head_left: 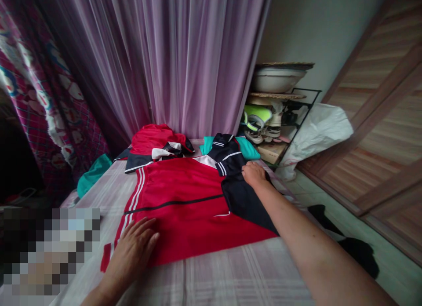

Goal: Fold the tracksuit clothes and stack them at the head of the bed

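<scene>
Lower left, the left hand lies loosely spread on a red-and-navy track jacket; centre right, the right hand touches it, grip unclear.

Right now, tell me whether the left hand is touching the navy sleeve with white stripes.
Apart. The head view shows it: a wide stretch of red cloth lies in plain sight between the left hand and the navy sleeve.

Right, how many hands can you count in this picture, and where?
2: the left hand on the red garment, near its striped edge; the right hand on the dark cloth. Pixelation at lower left may hide more.
</scene>
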Demonstrator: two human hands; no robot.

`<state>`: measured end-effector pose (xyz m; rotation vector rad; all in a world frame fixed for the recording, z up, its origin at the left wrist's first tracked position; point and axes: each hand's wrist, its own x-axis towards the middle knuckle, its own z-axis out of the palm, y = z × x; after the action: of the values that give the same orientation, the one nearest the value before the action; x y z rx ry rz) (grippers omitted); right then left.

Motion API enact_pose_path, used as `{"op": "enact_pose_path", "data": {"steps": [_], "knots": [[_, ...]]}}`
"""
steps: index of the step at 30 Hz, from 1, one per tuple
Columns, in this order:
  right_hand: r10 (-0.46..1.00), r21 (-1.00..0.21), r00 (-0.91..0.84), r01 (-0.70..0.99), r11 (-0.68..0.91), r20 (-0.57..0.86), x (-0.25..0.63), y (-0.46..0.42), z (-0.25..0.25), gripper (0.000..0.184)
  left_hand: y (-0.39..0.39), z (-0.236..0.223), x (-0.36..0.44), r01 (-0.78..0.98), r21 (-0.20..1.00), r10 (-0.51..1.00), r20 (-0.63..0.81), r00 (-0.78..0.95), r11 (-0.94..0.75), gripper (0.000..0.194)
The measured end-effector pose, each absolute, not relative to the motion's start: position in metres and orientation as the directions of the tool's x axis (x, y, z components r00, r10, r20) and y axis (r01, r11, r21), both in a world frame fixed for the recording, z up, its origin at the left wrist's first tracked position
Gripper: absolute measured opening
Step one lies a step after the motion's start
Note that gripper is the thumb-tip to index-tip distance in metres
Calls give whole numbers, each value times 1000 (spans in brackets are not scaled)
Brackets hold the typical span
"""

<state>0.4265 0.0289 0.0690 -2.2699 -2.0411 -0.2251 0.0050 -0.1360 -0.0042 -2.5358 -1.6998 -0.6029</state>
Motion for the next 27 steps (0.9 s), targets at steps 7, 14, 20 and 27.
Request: {"op": "enact_pose_path", "data": {"steps": [7,14,20,27], "knots": [[965,-487,147,873,-24,217,387,21,93,33,-96,32,39,785,556,957,241,163,-273,53],[888,-392,-361,802,451,283,334,-66,77,42,-23,30,85,573,815,996,61,72,-91,58],[950,-204,-77,968,143,301,423,-92,45,29,12,37,91,823,466,945,189,266,-325,52],[898,-112,89,993,-45,431,505,-98,-10,41,74,64,138,849,9,846,89,526,-529,60]]}}
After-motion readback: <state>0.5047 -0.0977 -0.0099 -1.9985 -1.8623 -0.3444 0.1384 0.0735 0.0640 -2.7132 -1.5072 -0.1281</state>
